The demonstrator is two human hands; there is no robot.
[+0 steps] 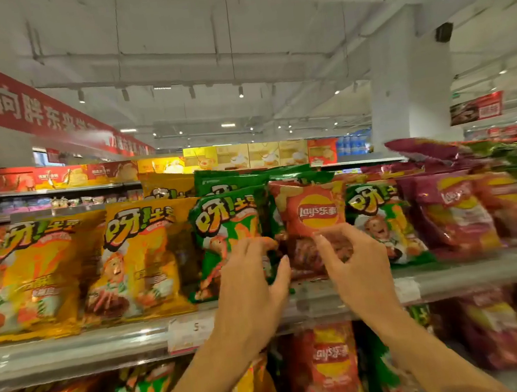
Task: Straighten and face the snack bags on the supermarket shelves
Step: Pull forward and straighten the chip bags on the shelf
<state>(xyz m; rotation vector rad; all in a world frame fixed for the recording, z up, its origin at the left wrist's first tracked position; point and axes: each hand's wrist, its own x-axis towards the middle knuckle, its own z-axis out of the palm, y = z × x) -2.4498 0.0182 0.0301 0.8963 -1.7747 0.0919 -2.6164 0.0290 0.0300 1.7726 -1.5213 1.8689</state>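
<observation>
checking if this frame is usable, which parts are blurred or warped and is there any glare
Head view: sharpest mid-frame, where the red Lay's crisp bag logo reads clearly; the purple foil bags at right and the lower-shelf bags are smeared; the grey metal shelf edge bows from wide-angle distortion; mild sheen on the yellow foil bags; both hands, left and right, slightly soft.

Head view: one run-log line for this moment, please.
left hand: on green bag | right hand: fingers at red Lay's bag | upper shelf
</observation>
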